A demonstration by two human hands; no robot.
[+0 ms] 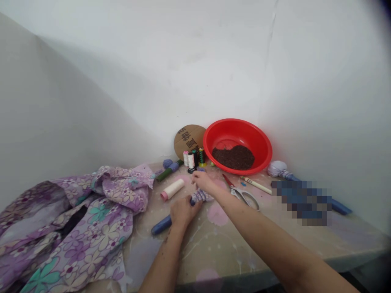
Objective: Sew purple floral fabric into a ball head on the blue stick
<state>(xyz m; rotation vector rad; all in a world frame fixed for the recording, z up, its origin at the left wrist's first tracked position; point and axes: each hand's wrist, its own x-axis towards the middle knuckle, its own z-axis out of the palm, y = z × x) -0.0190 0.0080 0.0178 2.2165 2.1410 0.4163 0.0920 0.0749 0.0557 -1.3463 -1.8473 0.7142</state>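
My left hand is wrapped round a blue-handled stick lying slanted near the table's middle. Purple thread or cord winds round the stick's pale cloth end, just past my fingers. Above that end my right hand is raised a little, its fingers pinched together; whatever they hold is too small to make out. Left of the hands lies a large white thread spool with a pink end. To the right are scissors with one red blade and grey handles.
Floral cloth heaps over the left side. At the back stand small thread spools, a cardboard disc and a red basin with dark brown grains. Rightward lie a pen-like stick and another blue-handled stick with a round cloth head.
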